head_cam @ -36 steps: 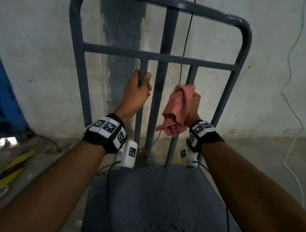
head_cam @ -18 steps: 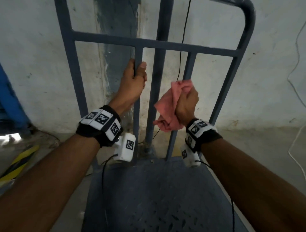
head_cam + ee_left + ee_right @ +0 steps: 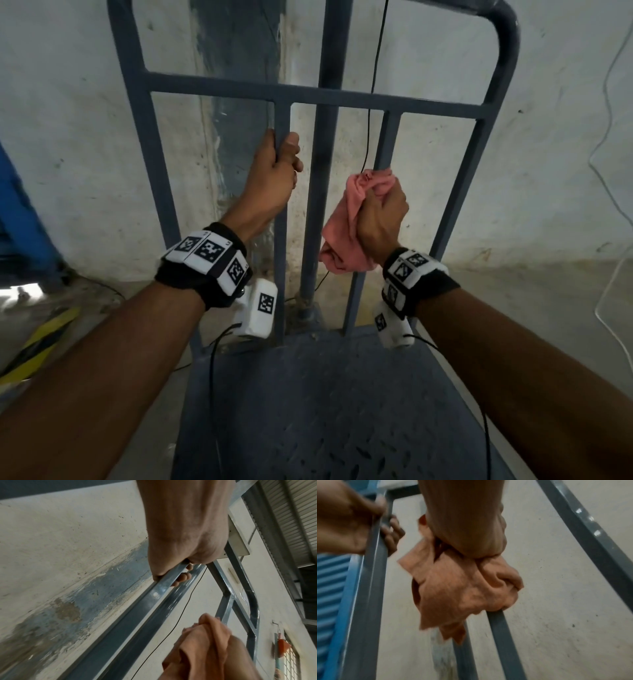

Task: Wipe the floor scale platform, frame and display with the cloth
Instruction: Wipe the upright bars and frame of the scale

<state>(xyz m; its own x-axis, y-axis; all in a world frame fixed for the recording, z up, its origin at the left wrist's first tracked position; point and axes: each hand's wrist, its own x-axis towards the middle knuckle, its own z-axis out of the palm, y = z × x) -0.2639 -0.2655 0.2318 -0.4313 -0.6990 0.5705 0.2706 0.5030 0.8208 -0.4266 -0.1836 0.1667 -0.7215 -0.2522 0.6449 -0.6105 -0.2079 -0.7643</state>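
The grey-blue scale frame [image 3: 308, 94] rises from the textured platform [image 3: 325, 404] in front of me. My left hand [image 3: 277, 164] grips one upright bar [image 3: 281, 240] left of the centre post, fingers curled round it [image 3: 181, 577]. My right hand [image 3: 380, 212] holds the pink cloth [image 3: 346, 226] bunched round the upright bar [image 3: 387, 140] to the right of the post; the cloth [image 3: 462, 588] wraps that bar and its loose end hangs down. In the left wrist view a pale box [image 3: 238, 539], maybe the display, sits high on the frame.
A stained white wall [image 3: 68, 144] stands close behind the frame. A thin black cable [image 3: 371, 113] runs down beside the centre post. White wires [image 3: 606, 144] hang at the right. A blue object [image 3: 20, 219] and a yellow-black striped piece [image 3: 37, 346] lie at the left.
My right hand with the cloth has slid down the right upright bar and now closes round it. My left hand has kept its hold on its bar.
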